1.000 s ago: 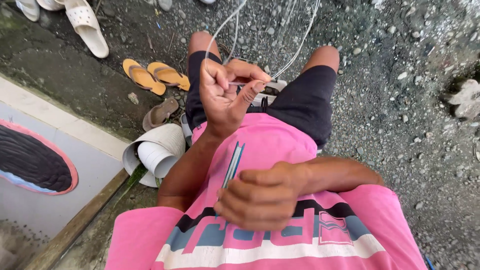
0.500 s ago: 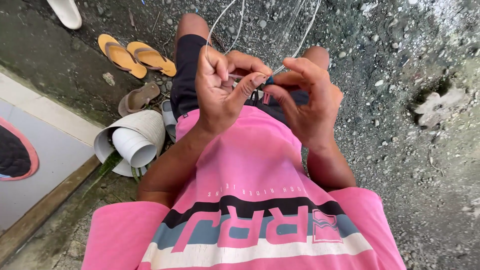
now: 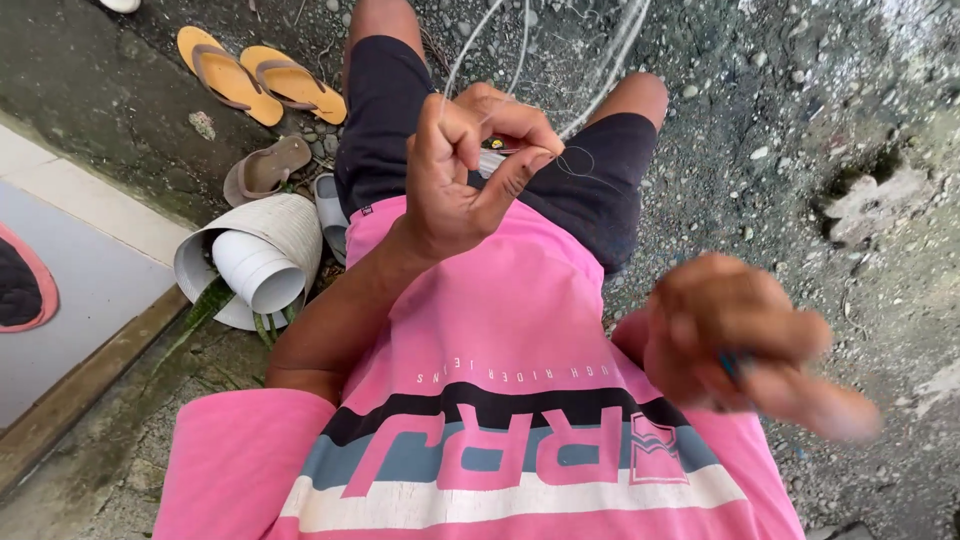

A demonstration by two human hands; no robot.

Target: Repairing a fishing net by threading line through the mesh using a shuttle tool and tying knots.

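Pinched between thumb and forefinger, a thin strand of fishing line (image 3: 578, 160) sat in our left hand (image 3: 470, 165), raised over our lap above the dark shorts (image 3: 590, 185). More pale line (image 3: 480, 45) ran from that hand up across the gravel ground (image 3: 800, 120) toward the far edge. Our right hand (image 3: 740, 335) was blurred, out to the side near the pink shirt (image 3: 500, 330); it seemed closed round something small and bluish, though we could not tell for sure. Orange sandals (image 3: 255, 75) and rolled white sheeting (image 3: 250, 260) lay near the ground's left edge.
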